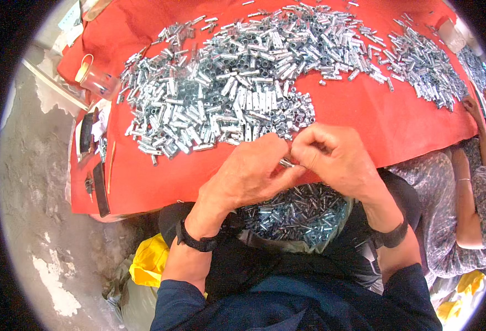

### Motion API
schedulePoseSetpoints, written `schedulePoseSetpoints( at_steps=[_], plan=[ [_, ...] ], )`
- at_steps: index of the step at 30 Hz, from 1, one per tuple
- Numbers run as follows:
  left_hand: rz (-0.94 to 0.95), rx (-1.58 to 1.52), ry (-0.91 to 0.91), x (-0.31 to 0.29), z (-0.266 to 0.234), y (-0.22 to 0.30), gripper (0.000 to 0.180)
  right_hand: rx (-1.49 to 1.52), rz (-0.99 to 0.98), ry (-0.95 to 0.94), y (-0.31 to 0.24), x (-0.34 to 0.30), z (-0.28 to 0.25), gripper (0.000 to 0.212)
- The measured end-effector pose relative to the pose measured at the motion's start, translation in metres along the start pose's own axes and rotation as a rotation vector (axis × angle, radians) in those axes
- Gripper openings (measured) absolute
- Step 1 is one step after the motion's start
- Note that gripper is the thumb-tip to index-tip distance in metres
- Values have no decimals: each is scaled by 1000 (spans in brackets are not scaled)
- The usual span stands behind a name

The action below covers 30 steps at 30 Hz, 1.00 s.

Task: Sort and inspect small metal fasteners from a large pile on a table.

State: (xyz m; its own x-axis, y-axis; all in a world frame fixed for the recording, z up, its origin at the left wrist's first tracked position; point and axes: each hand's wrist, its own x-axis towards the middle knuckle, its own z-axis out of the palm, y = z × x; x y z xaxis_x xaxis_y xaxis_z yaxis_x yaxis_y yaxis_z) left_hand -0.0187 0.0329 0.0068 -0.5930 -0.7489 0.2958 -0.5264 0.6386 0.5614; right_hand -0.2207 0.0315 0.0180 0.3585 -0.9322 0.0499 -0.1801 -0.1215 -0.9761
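My left hand (245,171) and my right hand (336,154) meet over the near edge of the red cloth. A small shiny metal tube (286,163) shows between the fingertips of my left hand, which is closed on it. My right thumb and forefinger are pinched together at the tube's end; whatever they grip is too small and covered to make out. Just beyond the hands lies a wide heap of silvery metal tubes (254,102), some lined up side by side. Below them, an open plastic bag (323,246) in my lap holds many thin metal pieces (295,215).
The red cloth (358,110) covers the table. A clear plastic jar (97,80) lies at the left, near a dark flat bar (100,188) and a thin stick (111,165). Another tube heap (427,69) is at right, where a co-worker's arm (466,204) shows.
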Motion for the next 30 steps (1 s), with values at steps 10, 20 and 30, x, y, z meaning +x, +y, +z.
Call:
schedulePoseSetpoints(
  at_steps=[10, 20, 30],
  plan=[
    [142, -4, -326, -6, 14, 21, 32, -118, -805, -493, -83, -13, -37, 45],
    [89, 89, -268, -10, 24, 8, 41, 39, -953, -343, -64, -11, -2, 55],
    [-80, -178, -126, -13, 35, 4, 34, 128, -899, -270, -83, -52, 7, 56]
  ],
)
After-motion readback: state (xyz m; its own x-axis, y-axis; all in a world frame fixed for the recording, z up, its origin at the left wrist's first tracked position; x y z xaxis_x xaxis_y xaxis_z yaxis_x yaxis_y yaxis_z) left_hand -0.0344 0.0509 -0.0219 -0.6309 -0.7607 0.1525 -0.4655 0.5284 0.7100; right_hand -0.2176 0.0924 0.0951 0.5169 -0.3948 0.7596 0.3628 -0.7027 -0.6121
